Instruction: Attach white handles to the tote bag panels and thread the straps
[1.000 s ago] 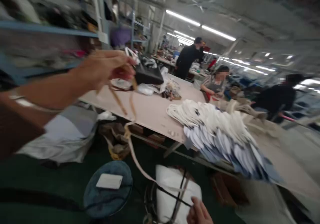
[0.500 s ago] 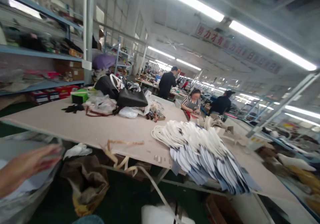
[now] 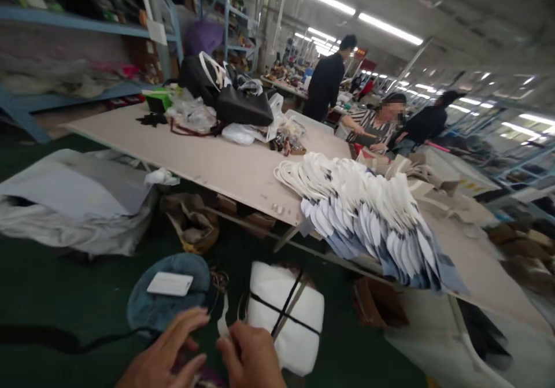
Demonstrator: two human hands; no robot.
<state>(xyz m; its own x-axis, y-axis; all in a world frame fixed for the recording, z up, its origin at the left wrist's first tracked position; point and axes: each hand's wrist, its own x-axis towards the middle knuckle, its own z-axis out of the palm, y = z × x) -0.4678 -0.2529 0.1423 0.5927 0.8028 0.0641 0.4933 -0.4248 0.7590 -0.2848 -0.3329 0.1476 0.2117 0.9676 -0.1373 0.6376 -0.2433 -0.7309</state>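
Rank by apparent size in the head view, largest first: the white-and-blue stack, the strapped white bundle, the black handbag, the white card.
1. White-and-blue stack
2. Strapped white bundle and black handbag: unsure, the bundle is nearer the camera
3. White card

Blue metal shelving (image 3: 82, 25) packed with goods lines a workshop's dark green floor (image 3: 65, 287). Fluorescent tube lights (image 3: 390, 28) run in long rows beneath a pale ceiling (image 3: 468, 29), above a long pale worktable (image 3: 203, 162).

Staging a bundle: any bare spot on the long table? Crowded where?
Bare board lies along the table's near edge, left of the white handled bags and below the black bag. Crowded: around that black bag and the plastic bags.
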